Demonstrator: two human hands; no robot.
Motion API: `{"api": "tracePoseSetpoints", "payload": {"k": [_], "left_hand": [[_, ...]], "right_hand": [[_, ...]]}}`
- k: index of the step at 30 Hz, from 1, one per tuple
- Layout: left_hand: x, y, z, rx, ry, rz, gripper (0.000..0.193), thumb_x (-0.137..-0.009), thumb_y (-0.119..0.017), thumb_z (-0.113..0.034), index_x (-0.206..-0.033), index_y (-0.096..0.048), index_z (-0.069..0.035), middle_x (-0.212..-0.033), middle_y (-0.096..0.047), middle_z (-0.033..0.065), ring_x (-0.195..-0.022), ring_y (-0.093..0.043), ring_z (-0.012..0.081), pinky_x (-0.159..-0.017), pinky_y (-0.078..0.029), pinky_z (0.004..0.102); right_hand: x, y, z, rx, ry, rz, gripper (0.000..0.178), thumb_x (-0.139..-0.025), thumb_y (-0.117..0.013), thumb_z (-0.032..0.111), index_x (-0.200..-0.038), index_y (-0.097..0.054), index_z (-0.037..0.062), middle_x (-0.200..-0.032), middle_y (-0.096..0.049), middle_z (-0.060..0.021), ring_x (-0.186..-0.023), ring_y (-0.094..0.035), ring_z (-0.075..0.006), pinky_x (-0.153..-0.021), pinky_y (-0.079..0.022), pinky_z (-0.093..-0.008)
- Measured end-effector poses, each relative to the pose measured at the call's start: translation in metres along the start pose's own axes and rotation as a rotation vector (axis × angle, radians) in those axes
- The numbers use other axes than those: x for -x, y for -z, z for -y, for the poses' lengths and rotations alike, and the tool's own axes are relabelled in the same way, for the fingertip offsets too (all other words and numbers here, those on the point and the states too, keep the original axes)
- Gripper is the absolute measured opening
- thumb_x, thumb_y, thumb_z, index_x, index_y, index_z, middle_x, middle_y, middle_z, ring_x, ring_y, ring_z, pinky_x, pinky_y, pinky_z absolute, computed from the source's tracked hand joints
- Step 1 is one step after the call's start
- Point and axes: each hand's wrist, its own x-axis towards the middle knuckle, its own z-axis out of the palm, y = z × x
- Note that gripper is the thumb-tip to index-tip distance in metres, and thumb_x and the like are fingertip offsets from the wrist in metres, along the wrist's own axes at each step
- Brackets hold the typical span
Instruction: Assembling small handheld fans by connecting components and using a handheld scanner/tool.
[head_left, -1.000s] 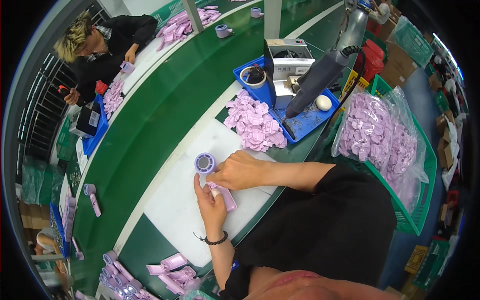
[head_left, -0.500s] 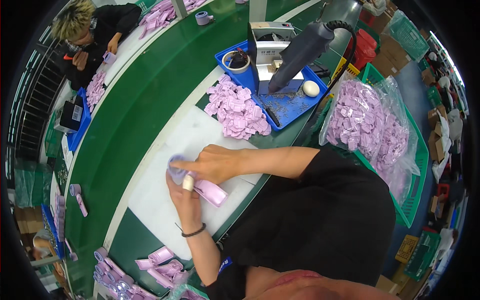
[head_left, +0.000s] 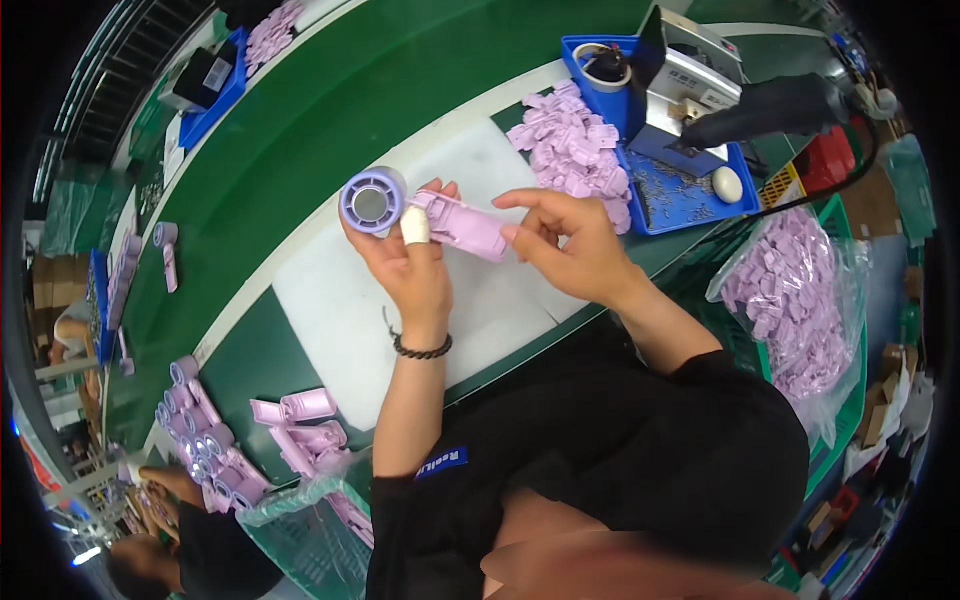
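A hair-dryer-shaped housing (head_left: 470,230) has a round purple head with a ribbed ring and a grey disc in its middle, and a pink handle whose hollow side faces up. My left hand (head_left: 415,285) is closed around it where the head meets the handle; its thumb wears a white wrap. The handle points right, toward my right hand (head_left: 585,250). That hand has its index finger and thumb apart, the thumb tip at the handle's end. Below both hands lies a white mat (head_left: 480,320). A pile of pink plastic parts (head_left: 570,150) lies beyond the right hand.
Back right, a blue tray (head_left: 690,195) holds loose screws, a metal box device (head_left: 690,90) and a white egg-shaped object (head_left: 727,184). Bagged pink parts (head_left: 790,310) fill a green crate at right. Several assembled housings (head_left: 200,430) stand front left. A green belt (head_left: 300,150) curves behind.
The view has turned. My right hand has drawn back from the housing's head to the handle's end. My left hand has lifted and turned the housing so the head's opening shows.
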Motion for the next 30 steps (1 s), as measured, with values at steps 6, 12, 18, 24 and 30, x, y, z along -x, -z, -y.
{"api": "tracePoseSetpoints", "payload": {"k": [6,12,18,24,30], "left_hand": [[0.003,-0.013,0.008,0.007,-0.194,0.028,0.071,-0.094,-0.04,0.008,-0.152,-0.008,-0.018,-0.14,-0.04,0.021,-0.116,-0.059,0.0358,-0.101,-0.05,0.0505],[0.001,-0.017,0.005,-0.205,-0.252,0.066,0.071,-0.092,-0.039,0.01,-0.152,-0.01,-0.015,-0.135,-0.045,0.0236,-0.112,-0.062,0.0345,-0.095,-0.054,0.0469],[-0.034,0.004,0.0,0.136,0.499,0.023,0.06,-0.094,-0.047,0.006,-0.147,-0.024,-0.008,-0.121,-0.058,0.0249,-0.104,-0.067,0.0344,-0.086,-0.058,0.0407],[-0.033,0.014,0.014,0.274,0.605,0.043,0.052,-0.095,-0.05,0.003,-0.143,-0.032,-0.007,-0.112,-0.064,0.0245,-0.099,-0.069,0.0346,-0.08,-0.059,0.0369],[-0.026,0.019,0.017,-0.003,0.468,0.189,0.055,-0.097,-0.048,0.002,-0.147,-0.027,-0.008,-0.114,-0.062,0.0254,-0.101,-0.068,0.0336,-0.083,-0.058,0.0352]], "right_hand": [[-0.003,-0.027,0.0,0.292,0.099,0.028,0.026,-0.082,-0.068,0.0,-0.108,-0.065,0.0016,-0.055,-0.058,0.0,-0.043,-0.042,-0.0082,-0.044,-0.033,-0.0218],[-0.011,-0.029,0.0,0.282,0.05,0.036,0.006,-0.084,-0.065,0.005,-0.087,-0.062,0.0041,-0.053,-0.056,-0.0023,-0.041,-0.043,-0.0133,-0.043,-0.033,-0.0274],[0.013,0.02,0.014,0.386,0.363,-0.414,0.011,-0.083,-0.063,-0.001,-0.09,-0.066,0.007,-0.064,-0.059,0.0012,-0.046,-0.041,-0.0096,-0.045,-0.034,-0.021],[0.008,0.121,0.003,-0.096,0.631,-0.724,0.064,-0.08,-0.06,0.017,-0.14,-0.038,0.0083,-0.134,-0.047,-0.014,-0.119,-0.05,-0.0251,-0.101,-0.041,-0.0417],[-0.009,0.142,0.017,-0.326,0.364,-0.202,0.065,-0.085,-0.059,0.025,-0.143,-0.038,0.005,-0.114,-0.059,-0.0151,-0.101,-0.06,-0.0256,-0.092,-0.046,-0.041]]}}
